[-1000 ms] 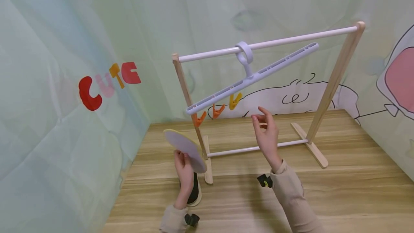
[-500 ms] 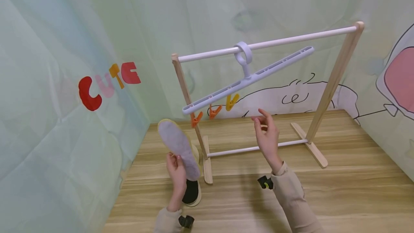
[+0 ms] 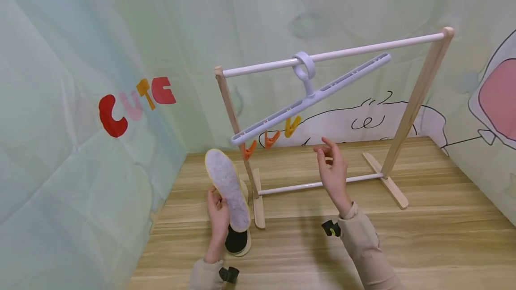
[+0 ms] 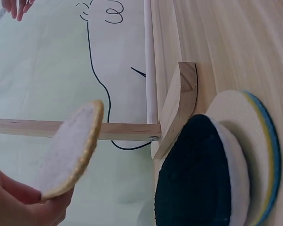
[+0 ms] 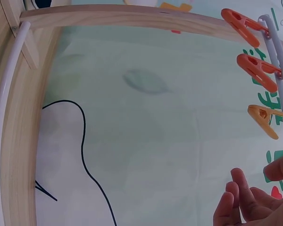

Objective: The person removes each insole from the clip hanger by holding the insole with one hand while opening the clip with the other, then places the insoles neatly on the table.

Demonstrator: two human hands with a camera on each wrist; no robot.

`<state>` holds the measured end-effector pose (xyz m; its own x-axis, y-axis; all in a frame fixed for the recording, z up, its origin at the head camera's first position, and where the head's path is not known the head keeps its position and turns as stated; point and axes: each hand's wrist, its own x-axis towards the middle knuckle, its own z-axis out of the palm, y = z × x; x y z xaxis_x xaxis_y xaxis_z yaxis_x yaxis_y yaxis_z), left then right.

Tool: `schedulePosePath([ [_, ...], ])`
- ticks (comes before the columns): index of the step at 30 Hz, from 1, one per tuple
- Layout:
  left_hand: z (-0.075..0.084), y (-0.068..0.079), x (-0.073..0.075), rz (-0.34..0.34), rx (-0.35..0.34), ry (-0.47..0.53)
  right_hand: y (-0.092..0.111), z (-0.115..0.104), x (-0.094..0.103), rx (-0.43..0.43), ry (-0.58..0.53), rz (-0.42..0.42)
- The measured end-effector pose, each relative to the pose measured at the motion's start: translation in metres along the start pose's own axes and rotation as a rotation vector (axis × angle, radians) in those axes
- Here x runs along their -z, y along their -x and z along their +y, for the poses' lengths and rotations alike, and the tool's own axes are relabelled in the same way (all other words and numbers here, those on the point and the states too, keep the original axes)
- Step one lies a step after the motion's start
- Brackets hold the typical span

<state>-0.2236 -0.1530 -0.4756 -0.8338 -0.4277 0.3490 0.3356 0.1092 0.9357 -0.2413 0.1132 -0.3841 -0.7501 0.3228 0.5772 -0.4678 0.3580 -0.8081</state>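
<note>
My left hand pinches the side edge of a grey, fuzzy-faced insole with a yellow rim, held up and tilted left of the rack. Below it on the table lies a dark-faced insole with a pale edge, beside a cream insole edged in blue and yellow. Loosely bent and holding nothing, my right hand hovers below a lilac hanger. Two orange clips and a yellow clip dangle from the hanger's lower left half.
A wooden rack carries the hanger on its white top rod; a second rod runs low between its feet. The wood-grain table ends at printed cloth walls on the left, back and right.
The insole has turned from nearly edge-on to show its grey face, as my left hand shifted slightly left. The hanger rocks a little; my right hand stays almost still.
</note>
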Motion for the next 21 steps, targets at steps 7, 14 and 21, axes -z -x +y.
schedulePosePath([
  [7, 0.014, -0.001, 0.002, -0.048, 0.204, -0.174, 0.002, 0.004, -0.001, -0.005, -0.011, -0.008],
  [14, -0.049, -0.013, 0.014, -0.113, 0.097, -0.074, 0.006, 0.009, 0.0, -0.026, 0.014, -0.027],
  [21, -0.024, -0.01, 0.013, -0.16, 0.178, -0.225, 0.011, 0.012, 0.002, -0.066, 0.041, -0.068],
])
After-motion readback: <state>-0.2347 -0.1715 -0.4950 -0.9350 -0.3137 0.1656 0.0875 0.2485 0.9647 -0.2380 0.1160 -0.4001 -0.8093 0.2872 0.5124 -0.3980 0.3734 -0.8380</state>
